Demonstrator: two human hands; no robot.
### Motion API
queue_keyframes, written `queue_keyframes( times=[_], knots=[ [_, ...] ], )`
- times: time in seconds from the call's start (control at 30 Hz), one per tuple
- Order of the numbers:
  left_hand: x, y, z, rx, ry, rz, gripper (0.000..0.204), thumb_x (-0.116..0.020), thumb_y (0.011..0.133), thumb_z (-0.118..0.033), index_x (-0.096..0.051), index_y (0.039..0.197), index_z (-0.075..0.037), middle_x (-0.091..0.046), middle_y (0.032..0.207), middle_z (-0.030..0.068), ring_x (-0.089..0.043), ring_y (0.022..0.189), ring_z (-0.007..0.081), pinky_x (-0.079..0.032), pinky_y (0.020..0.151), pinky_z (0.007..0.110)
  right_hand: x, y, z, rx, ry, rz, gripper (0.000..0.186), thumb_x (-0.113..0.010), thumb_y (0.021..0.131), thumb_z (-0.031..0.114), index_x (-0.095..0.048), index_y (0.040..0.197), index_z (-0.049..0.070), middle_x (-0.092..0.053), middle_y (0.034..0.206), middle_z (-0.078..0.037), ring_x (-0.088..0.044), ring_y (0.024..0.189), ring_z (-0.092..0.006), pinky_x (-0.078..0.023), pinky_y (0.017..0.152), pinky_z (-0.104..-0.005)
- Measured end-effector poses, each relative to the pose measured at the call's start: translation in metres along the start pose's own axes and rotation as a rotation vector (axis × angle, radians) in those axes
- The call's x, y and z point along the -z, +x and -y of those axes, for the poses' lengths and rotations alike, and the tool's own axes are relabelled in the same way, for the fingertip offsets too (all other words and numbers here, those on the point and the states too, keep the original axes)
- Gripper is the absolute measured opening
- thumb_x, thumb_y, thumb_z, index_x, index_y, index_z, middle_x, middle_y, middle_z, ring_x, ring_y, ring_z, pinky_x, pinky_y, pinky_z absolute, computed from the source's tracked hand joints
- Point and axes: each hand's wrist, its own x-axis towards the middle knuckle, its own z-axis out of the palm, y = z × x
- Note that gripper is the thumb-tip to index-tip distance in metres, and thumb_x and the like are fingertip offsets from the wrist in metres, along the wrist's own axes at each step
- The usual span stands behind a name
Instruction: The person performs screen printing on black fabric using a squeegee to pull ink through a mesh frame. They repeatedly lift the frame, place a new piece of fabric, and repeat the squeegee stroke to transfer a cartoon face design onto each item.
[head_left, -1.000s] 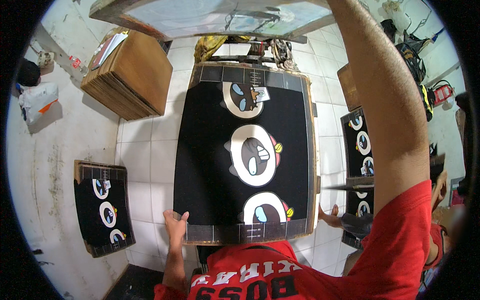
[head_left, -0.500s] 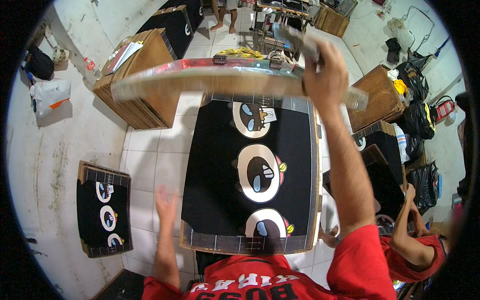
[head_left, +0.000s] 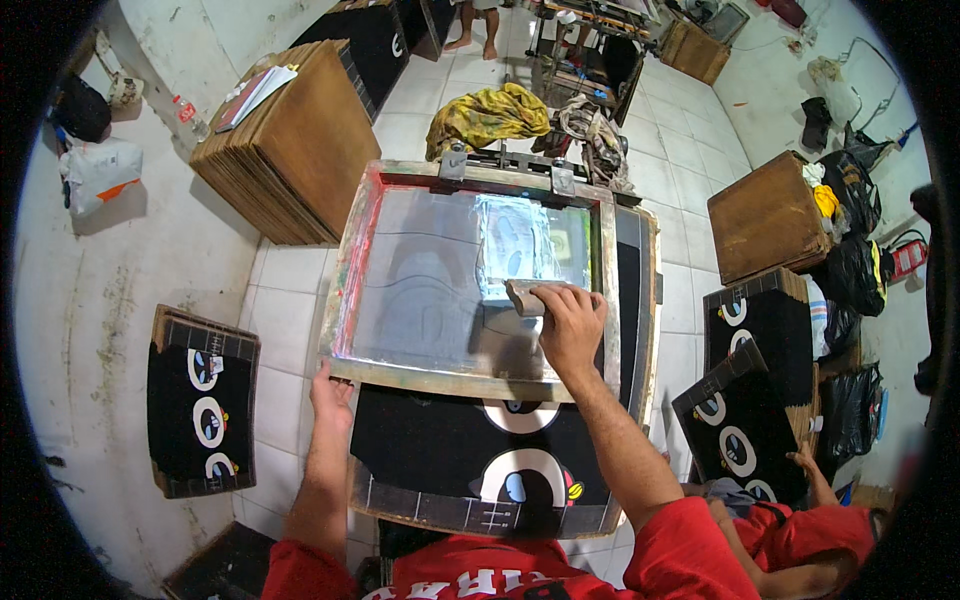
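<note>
A screen printing frame (head_left: 450, 384) lies flat over the far part of a board with black printed fabric (head_left: 410, 430), held by clamps at its far edge. Pale blue ink (head_left: 507, 225) covers a patch of its mesh. My right hand (head_left: 573, 322) is closed around the worn handle of a squeegee (head_left: 524, 298), just on the near side of the ink; the blade is hard to make out. My left hand (head_left: 332, 396) grips the frame's near left corner. White and black eye-like ovals show on the fabric in front of the frame.
A tall stack of brown boards (head_left: 320, 130) stands at far left. A smaller board with printed black fabric (head_left: 205, 415) leans by the left wall. A yellow stained cloth (head_left: 490, 118) lies beyond the clamps. At right, a person in red (head_left: 800, 540) handles another printed board (head_left: 735, 430).
The raised frame has come down onto the fabric. My right hand, with the squeegee, has moved nearer over the mesh. My left hand has met the frame's corner.
</note>
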Motion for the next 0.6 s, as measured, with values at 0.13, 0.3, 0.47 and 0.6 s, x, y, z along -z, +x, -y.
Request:
queue_keyframes(
  times=[0.13, 0.3, 0.47, 0.6],
  knots=[
    [0.002, 0.017, 0.031, -0.157, 0.228, -0.158, 0.048, -0.061, 0.104, -0.033, -0.057, 0.138, 0.0, -0.063, 0.136, 0.0158, -0.057, 0.126, 0.0282, -0.039, 0.109, 0.045, -0.032, 0.033, -0.017, 0.015, -0.052, 0.19, 0.035, -0.074, 0.079, 0.004, -0.072, 0.111, 0.018, -0.071, 0.103, 0.001, -0.063, 0.107, -0.0226, -0.037, 0.101, -0.051],
    [-0.012, 0.003, 0.068, -0.643, 0.552, -0.322, 0.065, -0.05, 0.108, -0.04, -0.032, 0.153, 0.004, -0.056, 0.14, 0.0298, -0.056, 0.127, 0.0417, -0.042, 0.107, 0.048, -0.064, 0.063, -0.024, 0.018, -0.14, 0.414, 0.035, -0.074, 0.077, 0.004, -0.072, 0.108, 0.019, -0.072, 0.099, -0.001, -0.065, 0.101, -0.0236, -0.038, 0.094, -0.0495],
    [-0.022, -0.006, 0.079, -0.753, 0.833, -0.427, 0.075, -0.041, 0.11, -0.039, -0.007, 0.164, 0.0, -0.048, 0.145, 0.0391, -0.054, 0.128, 0.0512, -0.042, 0.107, 0.053, -0.071, 0.097, -0.03, 0.026, -0.205, 0.531, 0.034, -0.074, 0.075, 0.005, -0.071, 0.106, 0.017, -0.074, 0.099, -0.003, -0.069, 0.097, -0.0261, -0.042, 0.09, -0.0468],
    [-0.026, -0.008, 0.076, -0.782, 0.832, -0.446, 0.074, -0.04, 0.11, -0.04, -0.008, 0.164, 0.0, -0.041, 0.15, 0.0401, -0.051, 0.13, 0.0524, -0.041, 0.108, 0.053, -0.053, 0.094, -0.026, 0.032, -0.083, 0.402, 0.026, -0.075, 0.077, 0.007, -0.072, 0.101, 0.016, -0.074, 0.096, -0.004, -0.069, 0.096, -0.0261, -0.041, 0.089, -0.047]
  ],
)
